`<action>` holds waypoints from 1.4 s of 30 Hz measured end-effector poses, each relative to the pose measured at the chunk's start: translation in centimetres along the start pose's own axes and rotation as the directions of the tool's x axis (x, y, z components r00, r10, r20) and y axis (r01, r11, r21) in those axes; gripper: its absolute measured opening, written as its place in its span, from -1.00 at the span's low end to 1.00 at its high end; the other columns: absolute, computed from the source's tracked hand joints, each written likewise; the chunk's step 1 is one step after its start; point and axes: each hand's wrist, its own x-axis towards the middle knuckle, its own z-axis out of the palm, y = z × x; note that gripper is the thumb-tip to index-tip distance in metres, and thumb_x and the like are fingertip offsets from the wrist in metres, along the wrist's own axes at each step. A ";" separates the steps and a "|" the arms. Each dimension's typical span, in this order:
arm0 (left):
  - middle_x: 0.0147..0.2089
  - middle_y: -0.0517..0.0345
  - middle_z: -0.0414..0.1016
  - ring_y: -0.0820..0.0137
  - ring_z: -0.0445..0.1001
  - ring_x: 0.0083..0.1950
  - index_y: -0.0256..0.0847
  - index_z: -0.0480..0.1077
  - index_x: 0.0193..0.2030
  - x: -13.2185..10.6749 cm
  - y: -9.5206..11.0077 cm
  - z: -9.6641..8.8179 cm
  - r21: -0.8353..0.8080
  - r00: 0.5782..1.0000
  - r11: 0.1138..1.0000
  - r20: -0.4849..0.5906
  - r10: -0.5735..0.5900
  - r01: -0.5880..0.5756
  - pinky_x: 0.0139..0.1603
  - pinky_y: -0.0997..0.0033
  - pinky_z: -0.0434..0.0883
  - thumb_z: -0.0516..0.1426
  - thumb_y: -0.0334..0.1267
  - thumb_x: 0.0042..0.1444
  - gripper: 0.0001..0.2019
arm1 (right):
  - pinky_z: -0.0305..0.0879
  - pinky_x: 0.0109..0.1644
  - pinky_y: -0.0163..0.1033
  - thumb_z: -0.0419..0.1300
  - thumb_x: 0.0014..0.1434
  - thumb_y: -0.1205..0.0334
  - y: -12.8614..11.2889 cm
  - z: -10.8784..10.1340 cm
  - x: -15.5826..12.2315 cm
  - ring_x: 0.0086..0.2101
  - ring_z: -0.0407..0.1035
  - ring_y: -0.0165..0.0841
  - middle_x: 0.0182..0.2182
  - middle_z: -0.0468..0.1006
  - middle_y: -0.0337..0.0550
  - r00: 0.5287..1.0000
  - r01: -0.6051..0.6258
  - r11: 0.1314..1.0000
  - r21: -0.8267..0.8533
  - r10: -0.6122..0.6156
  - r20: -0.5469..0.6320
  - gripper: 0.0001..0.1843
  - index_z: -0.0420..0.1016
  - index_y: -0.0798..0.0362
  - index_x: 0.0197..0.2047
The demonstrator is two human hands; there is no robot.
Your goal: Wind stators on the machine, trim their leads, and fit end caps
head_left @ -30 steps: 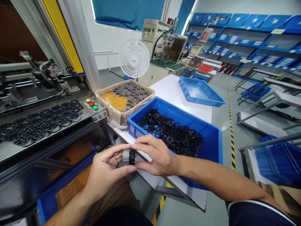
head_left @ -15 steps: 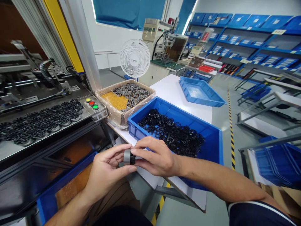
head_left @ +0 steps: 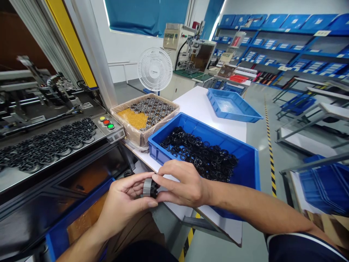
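Note:
My left hand [head_left: 124, 202] and my right hand [head_left: 181, 183] meet in front of me, both pinching one small round part [head_left: 149, 188], a grey ring with a black toothed piece pressed against it. They hover just off the near edge of the white table [head_left: 196, 103]. Right behind them stands a blue bin [head_left: 247, 171] holding a heap of black toothed rings [head_left: 200, 154]. A cardboard box [head_left: 136, 133] of grey metal rings [head_left: 152, 109] sits beyond it to the left.
A machine bed [head_left: 16, 176] at left carries several black rings [head_left: 51, 142] beside a three-button panel [head_left: 107, 122]. An empty blue tray [head_left: 231, 105] and a white fan [head_left: 155, 70] lie farther back. Blue shelving lines the right wall; yellow-black floor tape [head_left: 269, 145] marks the aisle.
My hands have sunk slightly and my right fingers have closed tighter over the black piece against the grey ring. The view has tilted a little.

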 end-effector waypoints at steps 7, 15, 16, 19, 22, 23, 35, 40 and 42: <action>-0.01 -0.02 0.63 0.19 0.62 -0.03 -0.15 0.52 0.07 -0.7 -0.7 0.0 0.021 0.999 1.000 0.051 -0.002 0.001 -0.04 0.41 0.57 0.36 -0.37 -0.04 -0.53 | 0.48 -0.08 -0.15 0.27 0.22 0.16 -0.2 0.1 0.1 -0.15 0.44 -0.27 -0.17 0.52 0.08 0.996 -0.085 0.988 0.126 0.085 0.012 -0.64 0.48 0.25 -0.02; 0.29 0.00 0.40 0.23 0.48 0.19 -0.03 0.37 0.25 -1.8 -1.5 0.3 0.236 0.994 0.970 0.107 0.036 -0.060 0.10 0.42 0.48 0.14 -0.25 0.24 -0.58 | 0.42 0.03 -0.17 0.37 0.07 0.00 0.7 1.5 -0.5 -0.10 0.45 -0.30 -0.13 0.55 0.03 0.873 -0.474 0.726 0.498 0.461 0.160 -0.39 0.46 0.20 0.10; 0.24 -0.01 0.45 0.26 0.54 0.11 -0.03 0.39 0.22 -1.7 -1.4 0.2 0.275 0.994 0.959 0.104 0.046 -0.073 0.04 0.44 0.51 0.13 -0.24 0.24 -0.60 | 0.43 0.00 -0.19 0.36 0.08 0.00 1.3 1.4 -0.6 -0.14 0.47 -0.32 -0.17 0.57 -0.01 0.867 -0.490 0.702 0.516 0.456 0.202 -0.43 0.48 0.19 0.07; 0.15 -0.01 0.50 0.30 0.57 -0.01 -0.04 0.46 0.15 -1.1 -0.7 -0.5 0.471 0.985 0.865 0.098 0.145 -0.174 0.00 0.44 0.50 0.15 -0.23 0.22 -0.65 | 0.43 0.00 -0.21 0.19 0.28 0.03 4.7 0.6 -1.1 -0.12 0.47 -0.34 -0.10 0.57 -0.01 0.728 -0.684 0.667 0.296 0.597 0.338 -0.53 0.42 0.17 0.12; 0.01 -0.01 0.57 0.27 0.55 -0.02 -0.11 0.55 0.01 -0.3 -0.2 -1.9 0.607 0.975 0.774 0.003 0.223 -0.179 0.05 0.40 0.46 0.25 -0.22 0.12 -0.70 | 0.35 0.13 -0.08 0.10 0.35 0.18 8.6 0.4 -2.8 0.03 0.41 -0.23 0.04 0.49 0.16 0.444 -0.806 0.562 -0.185 0.781 0.440 -0.63 0.42 0.24 0.11; -0.05 -0.01 0.60 0.27 0.57 -0.07 -0.13 0.55 0.00 -0.2 -0.1 -2.4 0.584 0.980 0.801 -0.046 0.196 -0.133 0.01 0.39 0.48 0.26 -0.20 0.10 -0.70 | 0.36 0.12 -0.04 0.16 0.31 0.21 9.6 0.7 -3.7 0.01 0.42 -0.19 0.00 0.51 0.16 0.384 -0.801 0.546 -0.246 0.783 0.489 -0.68 0.47 0.25 0.03; -0.11 0.04 0.56 0.32 0.53 -0.09 -0.08 0.51 0.08 -1.2 1.0 -2.9 0.695 0.930 0.665 0.015 0.368 -0.274 -0.06 0.43 0.46 0.31 -0.26 0.03 -0.58 | 0.46 -0.05 -0.08 0.17 0.31 0.13 11.2 4.7 -8.6 -0.16 0.48 -0.32 -0.13 0.55 -0.10 0.242 -0.756 0.608 -0.244 0.606 0.758 -0.74 0.47 0.15 -0.06; 0.06 0.01 0.60 0.25 0.54 0.05 -0.10 0.52 0.07 -1.3 1.7 -3.4 0.660 0.934 0.699 0.010 0.358 -0.275 0.15 0.33 0.41 0.32 -0.25 0.03 -0.59 | 0.48 -0.15 -0.23 0.15 0.25 0.11 11.3 3.7 -7.7 -0.26 0.54 -0.24 -0.41 0.62 -0.15 0.356 -0.763 0.637 -0.114 0.561 0.747 -0.69 0.60 0.17 -0.30; 0.03 0.02 0.61 0.29 0.58 -0.05 -0.10 0.52 0.07 -1.3 1.5 -3.6 0.599 0.945 0.759 -0.014 0.326 -0.253 0.07 0.36 0.46 0.34 -0.25 0.01 -0.57 | 0.48 -0.22 -0.26 0.20 0.17 0.11 11.6 3.5 -7.5 -0.30 0.54 -0.23 -0.46 0.61 -0.18 0.385 -0.756 0.645 -0.114 0.579 0.719 -0.73 0.62 0.13 -0.29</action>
